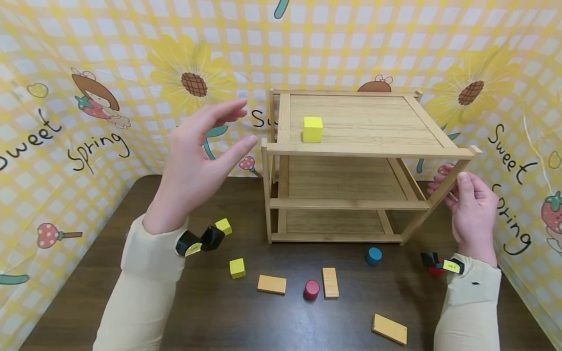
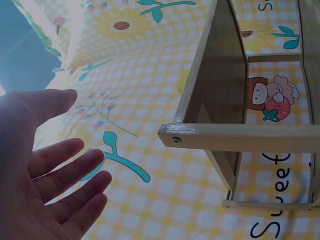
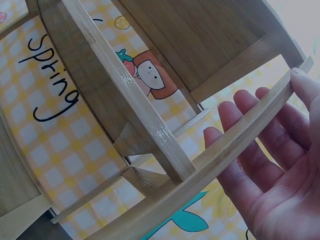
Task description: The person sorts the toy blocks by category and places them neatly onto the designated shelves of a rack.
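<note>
A three-tier wooden shelf (image 1: 347,148) stands on the dark table, with a yellow cube (image 1: 312,129) on the left part of its top board. My left hand (image 1: 197,156) is raised beside the shelf's left side, thumb and fingers spread apart with nothing between them. In the left wrist view, a gap shows between the left hand (image 2: 60,170) and the shelf. At the shelf's right front post, my right hand (image 1: 474,209) has its thumb in front and its fingers loosely curled behind. The right wrist view shows the right thumb (image 3: 305,85) touching the post.
Two more yellow cubes (image 1: 237,268) lie left of the shelf's front. Before it are a red cylinder (image 1: 311,289), a blue cylinder (image 1: 373,256) and three flat wooden blocks (image 1: 271,284). Something red (image 1: 436,269) is partly hidden by the right wrist camera. Checkered cloth (image 1: 131,29) surrounds the table.
</note>
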`<state>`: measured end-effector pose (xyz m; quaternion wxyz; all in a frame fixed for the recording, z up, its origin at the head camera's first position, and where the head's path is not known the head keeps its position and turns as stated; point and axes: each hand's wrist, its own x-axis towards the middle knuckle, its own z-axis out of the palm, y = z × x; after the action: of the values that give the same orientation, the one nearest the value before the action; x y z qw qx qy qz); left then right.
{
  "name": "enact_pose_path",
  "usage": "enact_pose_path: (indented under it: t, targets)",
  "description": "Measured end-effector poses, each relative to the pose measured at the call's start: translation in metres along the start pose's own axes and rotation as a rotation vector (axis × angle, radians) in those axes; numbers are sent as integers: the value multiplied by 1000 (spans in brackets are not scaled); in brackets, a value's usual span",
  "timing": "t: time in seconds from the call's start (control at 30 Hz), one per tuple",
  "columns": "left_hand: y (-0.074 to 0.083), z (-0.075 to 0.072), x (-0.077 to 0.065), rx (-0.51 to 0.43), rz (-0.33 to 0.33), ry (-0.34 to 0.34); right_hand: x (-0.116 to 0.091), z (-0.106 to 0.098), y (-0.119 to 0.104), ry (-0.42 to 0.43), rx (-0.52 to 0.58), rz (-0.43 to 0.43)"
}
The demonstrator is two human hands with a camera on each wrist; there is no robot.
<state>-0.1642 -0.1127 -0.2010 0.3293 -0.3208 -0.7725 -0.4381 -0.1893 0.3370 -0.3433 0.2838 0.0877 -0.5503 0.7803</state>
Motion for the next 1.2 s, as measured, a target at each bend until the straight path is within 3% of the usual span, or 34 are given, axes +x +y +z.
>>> enact_pose_path:
  t: [0.2, 0.43, 0.87, 1.2]
  targets:
    - [-10, -3, -13, 21, -6, 41, 1, 0, 0, -8, 9, 5]
    - [-26, -7, -26, 61, -40, 39, 1, -1, 1, -8, 6, -2]
    - [-62, -13, -67, 122, -191, 21, 0, -2, 2, 1, 25, 4]
    - [-89, -10, -96, 162, -285, -8, 0, -1, 2, -5, 23, 1]
